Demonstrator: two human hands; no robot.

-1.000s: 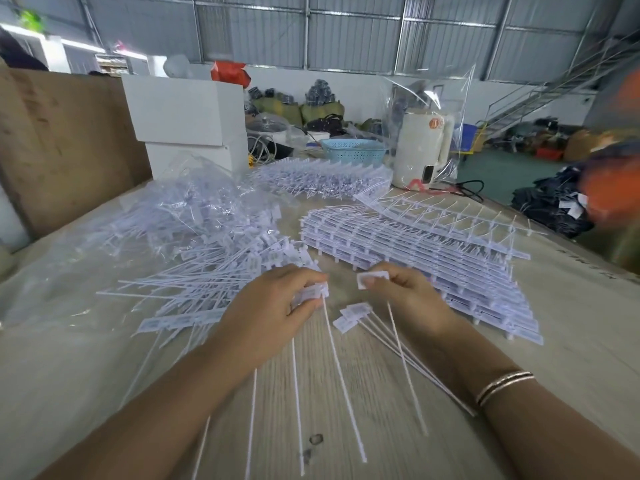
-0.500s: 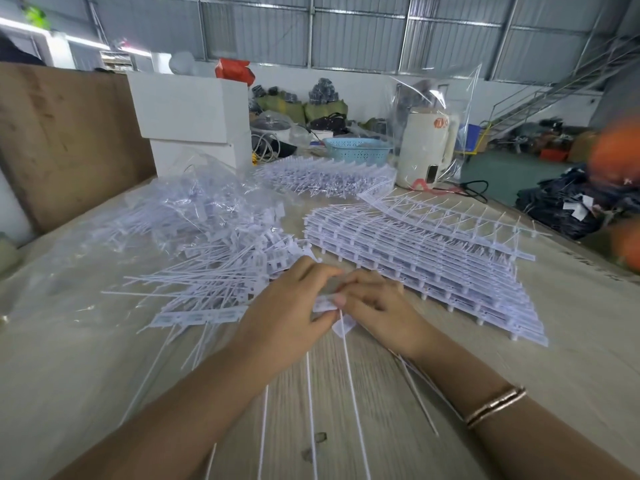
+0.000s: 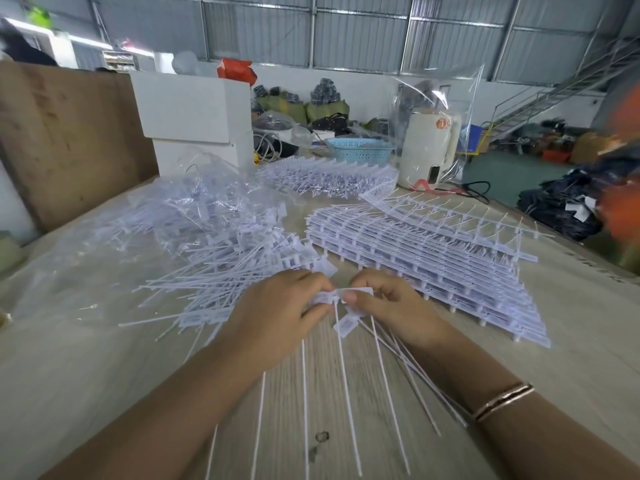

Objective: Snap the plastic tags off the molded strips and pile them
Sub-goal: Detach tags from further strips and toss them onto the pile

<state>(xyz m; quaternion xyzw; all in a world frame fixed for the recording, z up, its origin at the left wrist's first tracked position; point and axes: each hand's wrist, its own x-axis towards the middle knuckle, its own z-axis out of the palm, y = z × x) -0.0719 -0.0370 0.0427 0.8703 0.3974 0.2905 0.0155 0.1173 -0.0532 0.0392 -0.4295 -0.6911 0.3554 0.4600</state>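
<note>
My left hand (image 3: 277, 317) and my right hand (image 3: 391, 306) meet over the table's middle. Both pinch the flat heads of white plastic tags (image 3: 356, 293), whose long thin tails (image 3: 346, 386) fan out toward me across the wood. One loose tag head (image 3: 344, 325) hangs just below my right thumb. A pile of separated tags (image 3: 221, 282) lies left of my left hand. The stack of molded strips (image 3: 433, 268) lies right of and behind my right hand.
A clear plastic bag (image 3: 194, 209) with more tags lies at the back left. Another heap of strips (image 3: 329, 176), a blue basket (image 3: 360, 150), a white kettle in plastic (image 3: 429, 147) and a white box (image 3: 194, 112) stand behind. A brown board (image 3: 69, 140) leans left.
My hands were apart a second ago, each holding tags. They came together, and now both pinch tag heads at the same spot.
</note>
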